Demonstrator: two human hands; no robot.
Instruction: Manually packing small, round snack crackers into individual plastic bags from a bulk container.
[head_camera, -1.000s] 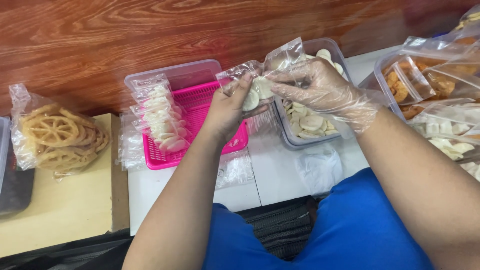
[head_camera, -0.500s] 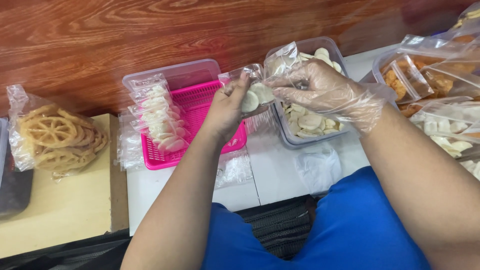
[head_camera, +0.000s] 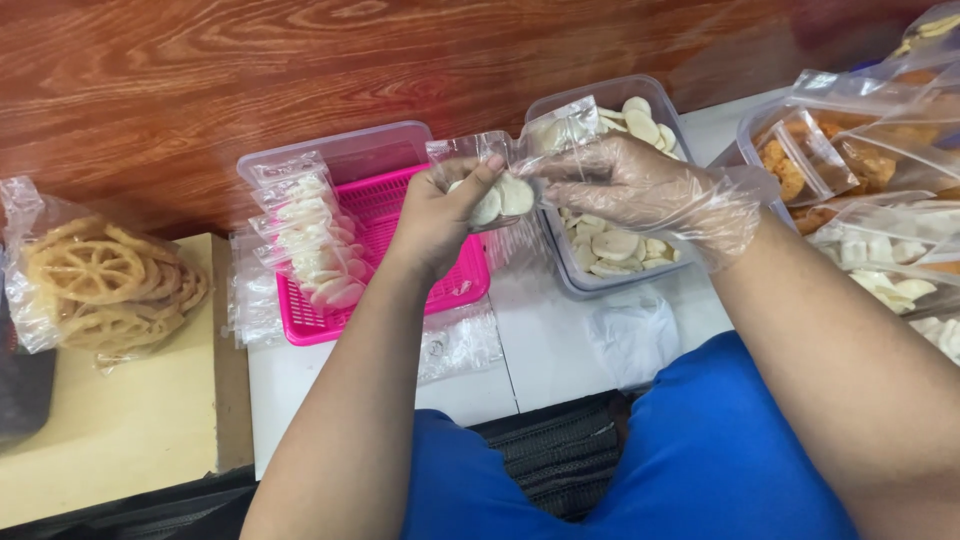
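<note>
Reddish wood-grain wall panel (head_camera: 300, 70) behind a white worktop (head_camera: 540, 340); a lower beige worktop (head_camera: 130, 430) sits to the left.

Bare left hand (head_camera: 440, 215) holds a small clear plastic bag with pale round crackers (head_camera: 495, 190) above the gap between the two containers, thumb pressed on the front of the bag, other fingers curled behind it, so clamped on the bag. Right hand in a loose clear plastic glove (head_camera: 640, 185) pinches the bag's open top edge from the right, fingertips (head_camera: 560, 170) together on the plastic. Bag touches both hands and is off the worktop.

Just under and behind the right fingers: clear rectangular plastic tub of loose pale round crackers (head_camera: 610, 250). Under the left fingers: pink perforated plastic basket (head_camera: 400, 290) with a clear lid-like tray (head_camera: 350, 150) propped behind it. Left of the left fingers, a row of filled small clear cracker bags (head_camera: 310, 235) stands leaning in the basket. Flat empty clear bags (head_camera: 460, 345) lie on the white worktop near the wrist. Crumpled white plastic (head_camera: 635, 335) lies below the tub.

Far left of the fingers: clear bag of golden wheel-shaped fried snacks (head_camera: 100, 280). Far right: clear packs of orange-brown snacks (head_camera: 830, 160) and more pale cracker packs (head_camera: 890, 270). Blue garment (head_camera: 700, 450) at bottom.
</note>
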